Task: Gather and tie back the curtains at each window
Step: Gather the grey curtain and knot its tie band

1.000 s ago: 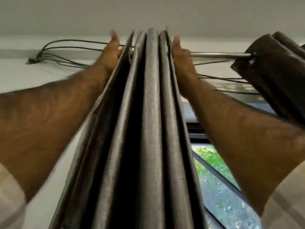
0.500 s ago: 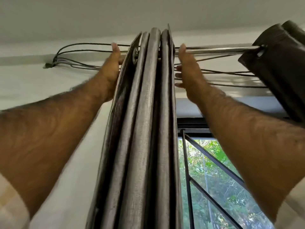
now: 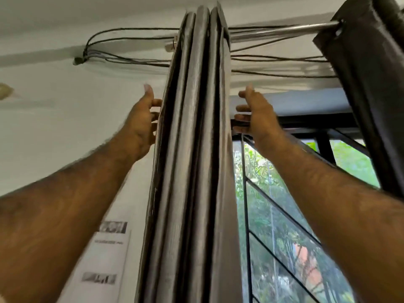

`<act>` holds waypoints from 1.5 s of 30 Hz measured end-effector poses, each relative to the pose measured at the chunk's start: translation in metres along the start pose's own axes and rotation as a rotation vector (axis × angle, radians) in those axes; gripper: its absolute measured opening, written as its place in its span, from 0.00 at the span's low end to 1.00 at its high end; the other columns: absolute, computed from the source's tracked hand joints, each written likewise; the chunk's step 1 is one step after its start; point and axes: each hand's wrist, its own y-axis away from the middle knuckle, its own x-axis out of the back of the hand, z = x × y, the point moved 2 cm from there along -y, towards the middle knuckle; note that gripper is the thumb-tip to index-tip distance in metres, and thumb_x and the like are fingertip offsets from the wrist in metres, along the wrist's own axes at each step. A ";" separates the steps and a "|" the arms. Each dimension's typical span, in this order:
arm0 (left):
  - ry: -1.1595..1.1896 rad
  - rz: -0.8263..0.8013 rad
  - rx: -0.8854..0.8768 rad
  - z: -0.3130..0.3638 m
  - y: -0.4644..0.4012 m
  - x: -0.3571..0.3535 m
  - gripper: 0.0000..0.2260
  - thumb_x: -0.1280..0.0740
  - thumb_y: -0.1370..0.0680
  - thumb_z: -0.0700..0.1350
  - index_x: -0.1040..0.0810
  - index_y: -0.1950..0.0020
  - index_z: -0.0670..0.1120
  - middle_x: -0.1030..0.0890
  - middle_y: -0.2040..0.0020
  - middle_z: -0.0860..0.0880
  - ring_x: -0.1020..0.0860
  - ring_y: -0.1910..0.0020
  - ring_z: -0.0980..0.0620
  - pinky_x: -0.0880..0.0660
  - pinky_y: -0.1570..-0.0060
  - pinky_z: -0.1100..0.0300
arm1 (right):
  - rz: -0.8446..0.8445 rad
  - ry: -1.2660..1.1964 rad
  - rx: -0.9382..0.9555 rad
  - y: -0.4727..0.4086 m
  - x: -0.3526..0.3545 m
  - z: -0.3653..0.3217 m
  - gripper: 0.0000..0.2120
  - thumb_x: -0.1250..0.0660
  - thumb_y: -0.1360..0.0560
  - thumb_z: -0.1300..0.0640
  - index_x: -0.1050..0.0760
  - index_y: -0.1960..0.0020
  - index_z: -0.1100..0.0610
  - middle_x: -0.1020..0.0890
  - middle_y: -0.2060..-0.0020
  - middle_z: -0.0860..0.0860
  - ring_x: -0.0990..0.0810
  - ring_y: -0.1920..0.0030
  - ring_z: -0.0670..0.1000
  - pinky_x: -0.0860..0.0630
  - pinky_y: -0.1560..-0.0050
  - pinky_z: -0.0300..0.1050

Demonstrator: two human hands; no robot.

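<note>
**Curtain bunched on the rod**

The gathered curtain (image 3: 196, 149) hangs in tight folds from the rod (image 3: 282, 31). My left hand (image 3: 140, 125) and right hand (image 3: 255, 119) flank it, fingers relaxed, gripping nothing. Right of it, the window (image 3: 284, 215) and a second curtain (image 3: 367, 84).

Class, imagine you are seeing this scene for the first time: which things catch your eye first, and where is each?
A tightly gathered grey curtain hangs down the middle of the view, its folds stacked together. A left hand and a right hand flank it, fingers relaxed at its edges. At the upper right a metal rod runs to a second dark curtain, with green trees showing through the barred window below.
</note>
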 end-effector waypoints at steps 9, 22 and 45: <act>0.079 -0.165 0.218 -0.042 0.113 0.002 0.38 0.47 0.18 0.73 0.14 0.38 0.43 0.15 0.46 0.40 0.16 0.48 0.42 0.23 0.32 0.40 | -0.214 0.020 -0.215 0.121 -0.036 0.028 0.20 0.43 0.12 0.45 0.19 0.53 0.53 0.18 0.63 0.46 0.20 0.62 0.45 0.21 0.57 0.42; -0.067 -0.346 0.445 -0.065 0.253 0.035 0.32 0.49 0.15 0.69 0.14 0.37 0.47 0.13 0.44 0.43 0.15 0.46 0.41 0.18 0.41 0.39 | -0.013 0.077 -0.369 0.282 -0.065 0.025 0.15 0.42 0.12 0.46 0.18 0.43 0.50 0.13 0.52 0.46 0.15 0.52 0.43 0.20 0.55 0.40; -0.278 -0.287 0.611 -0.213 0.511 0.113 0.15 0.19 0.27 0.48 0.12 0.45 0.42 0.11 0.51 0.46 0.13 0.52 0.49 0.18 0.50 0.60 | 0.089 0.363 -0.566 0.584 -0.009 0.086 0.11 0.29 0.19 0.42 0.19 0.45 0.49 0.16 0.57 0.44 0.18 0.58 0.47 0.22 0.61 0.44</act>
